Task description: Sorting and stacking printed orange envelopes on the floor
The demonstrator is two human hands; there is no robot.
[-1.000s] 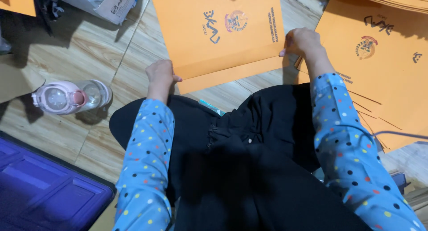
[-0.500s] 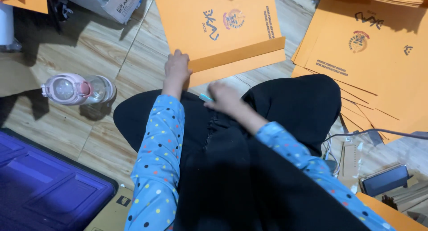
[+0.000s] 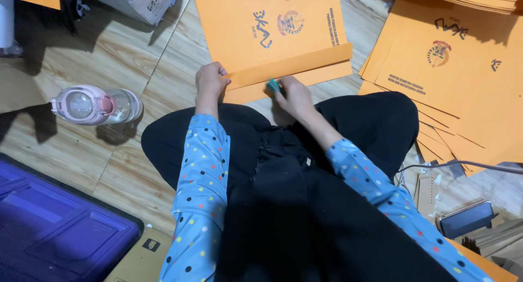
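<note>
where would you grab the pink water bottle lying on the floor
Grip the clear body of the pink-lidded bottle from above, fingers across its width. It lies on its side on the wooden floor, lid pointing left, with open floor around it.

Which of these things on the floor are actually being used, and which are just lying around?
In use: orange folder, held by the left hand; small teal object in the right hand.

Lying about: pink-lidded bottle, stack of orange folders, phone, purple case.
</note>
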